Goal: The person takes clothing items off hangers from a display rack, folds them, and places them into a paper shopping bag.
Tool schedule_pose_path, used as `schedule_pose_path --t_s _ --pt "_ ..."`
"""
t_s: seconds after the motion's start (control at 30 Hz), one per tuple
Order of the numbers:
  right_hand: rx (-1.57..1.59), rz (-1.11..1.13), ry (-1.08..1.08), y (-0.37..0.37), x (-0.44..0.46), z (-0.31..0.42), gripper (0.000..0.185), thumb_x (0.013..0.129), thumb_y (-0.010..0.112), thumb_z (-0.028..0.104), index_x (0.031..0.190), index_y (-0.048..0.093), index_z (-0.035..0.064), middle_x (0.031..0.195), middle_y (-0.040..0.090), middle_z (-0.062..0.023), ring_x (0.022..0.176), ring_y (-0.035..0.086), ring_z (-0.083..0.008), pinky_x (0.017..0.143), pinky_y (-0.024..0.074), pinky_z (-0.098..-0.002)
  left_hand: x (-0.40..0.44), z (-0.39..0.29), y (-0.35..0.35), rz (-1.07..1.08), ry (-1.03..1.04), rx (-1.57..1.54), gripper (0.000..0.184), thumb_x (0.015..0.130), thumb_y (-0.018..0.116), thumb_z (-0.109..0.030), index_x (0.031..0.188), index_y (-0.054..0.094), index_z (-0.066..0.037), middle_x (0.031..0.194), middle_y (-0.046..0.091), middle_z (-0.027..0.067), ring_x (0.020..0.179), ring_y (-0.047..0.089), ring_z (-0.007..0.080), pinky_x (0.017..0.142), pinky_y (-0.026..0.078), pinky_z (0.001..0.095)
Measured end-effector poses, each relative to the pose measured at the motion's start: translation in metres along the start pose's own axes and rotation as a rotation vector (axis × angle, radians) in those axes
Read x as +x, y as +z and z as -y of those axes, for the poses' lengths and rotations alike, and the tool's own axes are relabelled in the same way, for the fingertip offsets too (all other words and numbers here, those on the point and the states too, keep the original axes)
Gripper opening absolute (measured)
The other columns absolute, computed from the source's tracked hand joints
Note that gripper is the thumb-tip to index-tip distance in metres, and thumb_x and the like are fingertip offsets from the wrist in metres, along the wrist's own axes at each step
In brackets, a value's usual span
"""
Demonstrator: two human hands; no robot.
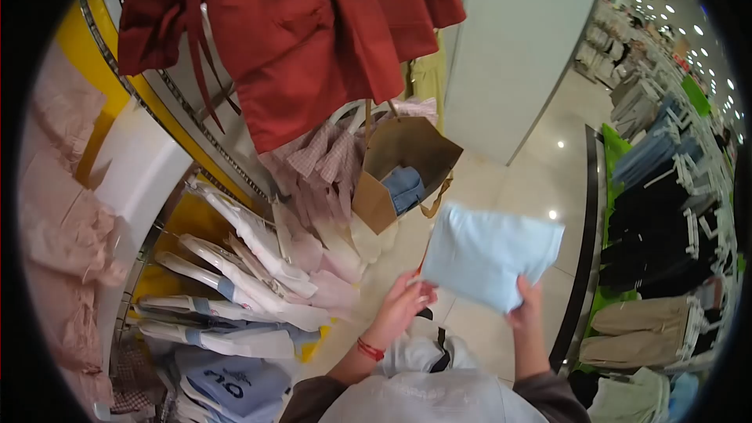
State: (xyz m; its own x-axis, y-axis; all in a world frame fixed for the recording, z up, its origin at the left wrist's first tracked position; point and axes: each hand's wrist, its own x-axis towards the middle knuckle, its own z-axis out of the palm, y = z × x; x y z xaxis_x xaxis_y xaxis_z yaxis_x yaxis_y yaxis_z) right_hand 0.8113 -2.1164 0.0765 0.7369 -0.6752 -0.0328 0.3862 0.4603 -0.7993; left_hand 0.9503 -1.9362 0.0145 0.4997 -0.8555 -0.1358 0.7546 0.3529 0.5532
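Note:
In my right hand (526,305) is a folded light blue garment (493,254), its thumb lying over the lower right edge. My left hand (403,301), a red bracelet at its wrist, is at the garment's lower left corner with fingers loosely bent and apart. Whether those fingertips touch the cloth is hard to see. Just beyond, a brown paper bag (376,202) hangs by its handle with its mouth facing me. Folded blue denim (405,190) lies inside it.
A red garment (313,55) hangs above the bag. Left of me, white and blue clothes on hangers (235,274) fill a rack near pink clothes (66,211). A white pillar (517,47) stands ahead. Along the right, a rack holds black trousers (642,227) and beige shorts (634,329).

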Motion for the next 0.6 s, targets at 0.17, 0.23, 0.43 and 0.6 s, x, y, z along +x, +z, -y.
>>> schedule_pose_path --t_s 0.17,0.23,0.43,0.6 --pt "-0.148 0.179 0.017 0.040 0.135 0.040 0.062 0.085 0.058 0.015 0.135 0.025 0.0001 0.126 0.047 -0.0144 0.115 0.047 -0.0266 0.096 0.0402 -0.0396 0.039 -0.036 -0.011 -0.209 0.277 0.610 0.033 0.092 0.046 -0.008 0.123 0.035 -0.002 0.111 0.053 0.0145 0.099 0.053 0.0175 0.090 0.042 0.0303" --pt "-0.246 0.245 0.090 0.052 0.184 0.037 0.061 0.084 0.060 0.014 0.134 0.028 0.0013 0.124 0.048 -0.0123 0.114 0.048 -0.0238 0.095 0.0408 -0.0373 0.052 -0.048 -0.025 -0.341 0.284 0.798 0.035 0.091 0.049 -0.007 0.122 0.034 -0.002 0.110 0.053 0.0140 0.097 0.052 0.0165 0.090 0.041 0.0289" --pt "-0.458 0.508 0.330 0.093 0.282 -0.044 0.052 0.084 0.061 0.008 0.130 0.038 0.0031 0.117 0.053 -0.0059 0.105 0.051 -0.0141 0.090 0.0420 -0.0296 0.096 -0.103 -0.010 -0.447 0.264 1.542 0.046 0.083 0.062 -0.019 0.123 0.044 -0.005 0.081 0.058 0.0064 0.068 0.057 0.0159 0.064 0.046 0.0284" --pt "-0.700 0.808 0.453 0.098 0.315 -0.107 0.057 0.085 0.059 0.008 0.135 0.033 0.0050 0.127 0.046 -0.0084 0.113 0.046 -0.0164 0.095 0.0368 -0.0302 0.135 -0.102 -0.031 -0.446 0.311 1.879 0.043 0.081 0.062 -0.033 0.115 0.051 -0.008 0.071 0.057 0.0074 0.061 0.058 0.0236 0.057 0.047 0.0333"
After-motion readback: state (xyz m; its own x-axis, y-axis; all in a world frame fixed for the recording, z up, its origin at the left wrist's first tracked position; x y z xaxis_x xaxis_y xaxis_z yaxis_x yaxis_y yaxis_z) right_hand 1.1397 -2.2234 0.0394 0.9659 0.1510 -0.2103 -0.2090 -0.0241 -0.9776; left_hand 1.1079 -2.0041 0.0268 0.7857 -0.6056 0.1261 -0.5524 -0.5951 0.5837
